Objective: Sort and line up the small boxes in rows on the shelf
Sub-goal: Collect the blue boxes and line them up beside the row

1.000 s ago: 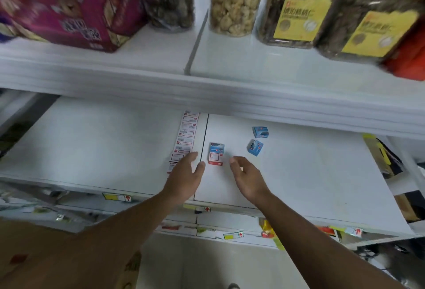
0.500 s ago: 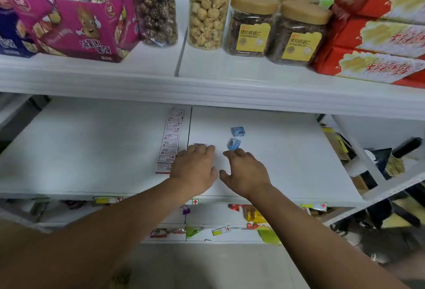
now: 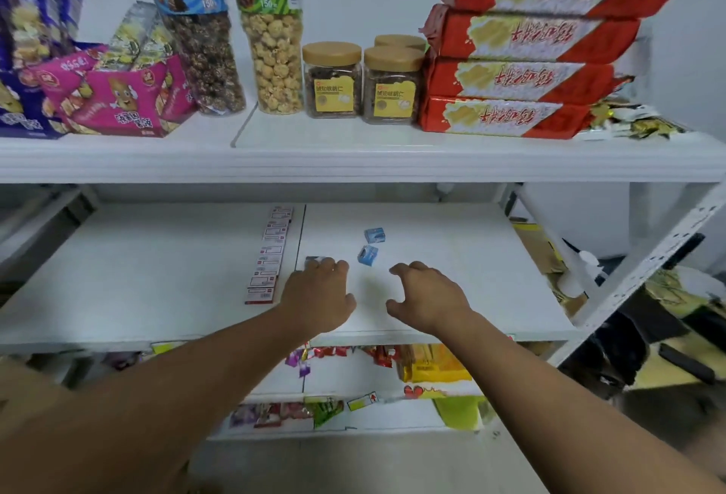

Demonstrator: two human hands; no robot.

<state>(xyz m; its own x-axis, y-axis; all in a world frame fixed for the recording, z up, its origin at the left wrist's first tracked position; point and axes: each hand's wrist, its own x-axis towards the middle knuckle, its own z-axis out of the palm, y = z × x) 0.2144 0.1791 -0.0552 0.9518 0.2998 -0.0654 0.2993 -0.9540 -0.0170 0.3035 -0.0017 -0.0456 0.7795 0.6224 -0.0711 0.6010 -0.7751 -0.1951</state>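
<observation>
A row of small red-and-white boxes point(image 3: 270, 255) runs front to back along the seam of the white middle shelf point(image 3: 137, 277). My left hand point(image 3: 318, 293) lies palm down over one more small box point(image 3: 314, 259); only the box's far blue edge shows past the fingertips. Two small blue boxes lie loose on the right shelf panel, one point(image 3: 367, 255) just beyond my hands and another point(image 3: 374, 235) farther back. My right hand point(image 3: 426, 293) hovers to the right, fingers curled and apart, with nothing in it.
The upper shelf point(image 3: 353, 159) holds snack bags, two popcorn tubes, jars point(image 3: 332, 81) and stacked red packs point(image 3: 522, 73). A white upright strut point(image 3: 644, 257) slants at the right. Lower shelves hold candy packets point(image 3: 432, 366).
The camera has tilted up, so more of the upper shelf shows. My left hand has covered the small box. My right hand has drawn apart to the right.
</observation>
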